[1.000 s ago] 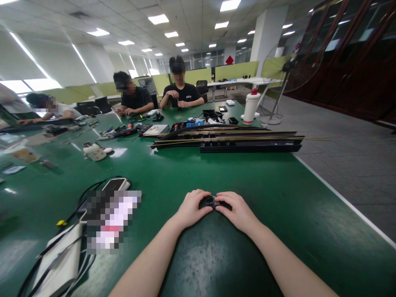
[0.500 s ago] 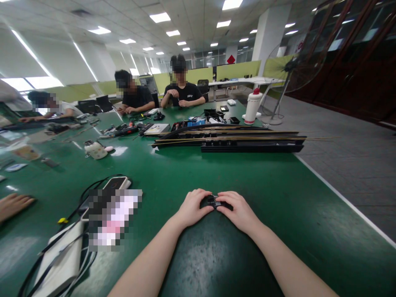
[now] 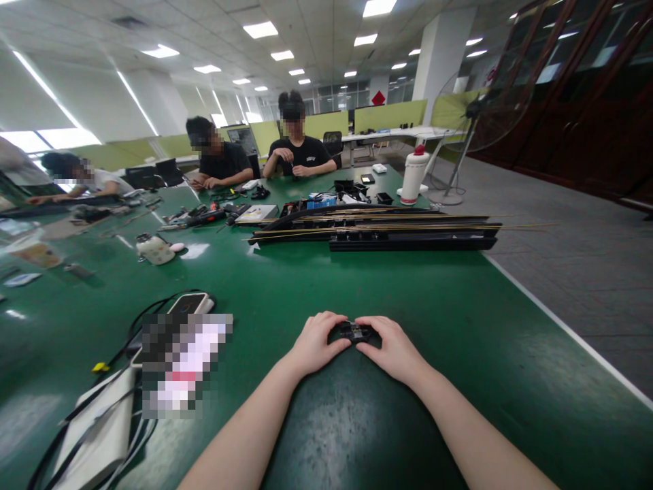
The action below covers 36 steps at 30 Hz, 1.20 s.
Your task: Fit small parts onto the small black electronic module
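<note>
A small black part [image 3: 354,332] with some metallic bits sits between my two hands, low over the green table [image 3: 357,282]. From the left, my left hand [image 3: 320,340] pinches it between thumb and fingers. My right hand [image 3: 388,344] closes on its other end in the same way, thumb toward me and fingers on the far side. What kind of part it is I cannot make out; its ends are hidden by my fingers.
Long black rails [image 3: 413,241] with thin brass-coloured rods lie across the table beyond my hands. To the left are a white-framed phone [image 3: 191,304], cables and a white box [image 3: 96,429]. A white bottle [image 3: 415,178] stands farther back. Co-workers [image 3: 300,153] sit across the table.
My right fingers have shifted slightly, and more of the black part's middle shows between my hands. The view has moved a little; a person's hand at the left edge has gone out of view.
</note>
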Available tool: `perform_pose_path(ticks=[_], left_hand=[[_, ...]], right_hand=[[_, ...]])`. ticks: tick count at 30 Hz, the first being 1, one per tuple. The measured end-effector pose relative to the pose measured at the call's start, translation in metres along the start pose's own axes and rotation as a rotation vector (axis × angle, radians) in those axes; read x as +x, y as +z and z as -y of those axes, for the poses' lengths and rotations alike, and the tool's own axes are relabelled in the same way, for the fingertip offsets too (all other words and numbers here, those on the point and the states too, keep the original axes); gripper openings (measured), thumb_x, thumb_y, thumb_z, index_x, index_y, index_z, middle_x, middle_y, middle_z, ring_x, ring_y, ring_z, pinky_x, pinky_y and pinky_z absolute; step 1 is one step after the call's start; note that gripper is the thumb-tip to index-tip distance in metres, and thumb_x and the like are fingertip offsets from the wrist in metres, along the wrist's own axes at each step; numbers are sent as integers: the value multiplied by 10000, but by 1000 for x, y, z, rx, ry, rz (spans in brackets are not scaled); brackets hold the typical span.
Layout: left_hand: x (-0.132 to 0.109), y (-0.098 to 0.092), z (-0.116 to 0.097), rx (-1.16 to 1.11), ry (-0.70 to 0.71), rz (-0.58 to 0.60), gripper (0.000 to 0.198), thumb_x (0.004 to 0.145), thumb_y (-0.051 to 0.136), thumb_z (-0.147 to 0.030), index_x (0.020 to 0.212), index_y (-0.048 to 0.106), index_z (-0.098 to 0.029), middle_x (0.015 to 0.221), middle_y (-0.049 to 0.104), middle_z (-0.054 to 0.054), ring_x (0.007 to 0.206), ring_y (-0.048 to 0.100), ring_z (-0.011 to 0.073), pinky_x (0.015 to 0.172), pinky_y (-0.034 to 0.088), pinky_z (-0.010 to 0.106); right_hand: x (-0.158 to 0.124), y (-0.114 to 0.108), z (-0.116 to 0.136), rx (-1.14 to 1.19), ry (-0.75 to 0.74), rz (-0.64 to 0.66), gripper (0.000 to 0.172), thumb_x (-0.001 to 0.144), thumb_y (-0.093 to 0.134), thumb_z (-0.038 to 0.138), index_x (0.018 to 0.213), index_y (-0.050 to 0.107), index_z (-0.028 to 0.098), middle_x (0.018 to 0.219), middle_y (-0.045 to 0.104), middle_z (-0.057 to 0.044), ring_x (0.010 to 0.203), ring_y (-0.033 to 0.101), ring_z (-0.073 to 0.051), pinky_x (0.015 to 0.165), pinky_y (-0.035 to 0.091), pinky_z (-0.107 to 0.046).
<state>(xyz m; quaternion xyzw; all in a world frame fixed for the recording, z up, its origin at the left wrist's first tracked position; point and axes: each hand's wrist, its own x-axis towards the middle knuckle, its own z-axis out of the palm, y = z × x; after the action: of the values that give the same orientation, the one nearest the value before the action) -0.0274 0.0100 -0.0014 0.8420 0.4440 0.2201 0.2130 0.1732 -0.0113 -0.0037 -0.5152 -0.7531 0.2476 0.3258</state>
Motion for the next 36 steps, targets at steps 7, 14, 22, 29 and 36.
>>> perform_pose_path(ticks=[7,14,22,29,36], left_hand=[[-1,2,3,1,21,-10,375,797,636,-312,1150,542,-227,1094,589,41,1033,513,224,897,392,362],[-1,2,2,8,6,-2,370,802,631,-326,1150,543,-236,1101,586,42,1041,510,229,906,389,371],[0,1,1,-5,-6,4,372,798,631,-320,1152,544,-243,1104,589,45,1045,507,235,909,382,380],[0,1,1,-5,-3,3,370,797,632,-321,1148,547,-238,1097,590,46,1042,511,235,908,389,380],[0,1,0,2,0,1,372,800,632,-321,1152,546,-240,1107,589,48,1041,517,232,906,392,377]], right_hand=[[0,1,0,-10,-8,-8,380,688,650,180,1062,605,230,1081,664,-60,1021,585,-241,920,419,-439],[0,1,-1,0,-4,-11,374,690,648,183,1059,610,233,1075,665,-61,1018,587,-241,918,419,-440],[-1,0,-1,4,2,-6,374,696,638,188,1066,608,240,1071,663,-59,1018,585,-246,918,419,-445],[0,-1,0,-6,10,3,367,697,634,183,1059,609,240,1066,665,-55,1012,585,-244,917,419,-443],[0,0,-1,3,3,-2,356,700,636,183,1051,614,237,1059,668,-59,1004,591,-241,907,429,-437]])
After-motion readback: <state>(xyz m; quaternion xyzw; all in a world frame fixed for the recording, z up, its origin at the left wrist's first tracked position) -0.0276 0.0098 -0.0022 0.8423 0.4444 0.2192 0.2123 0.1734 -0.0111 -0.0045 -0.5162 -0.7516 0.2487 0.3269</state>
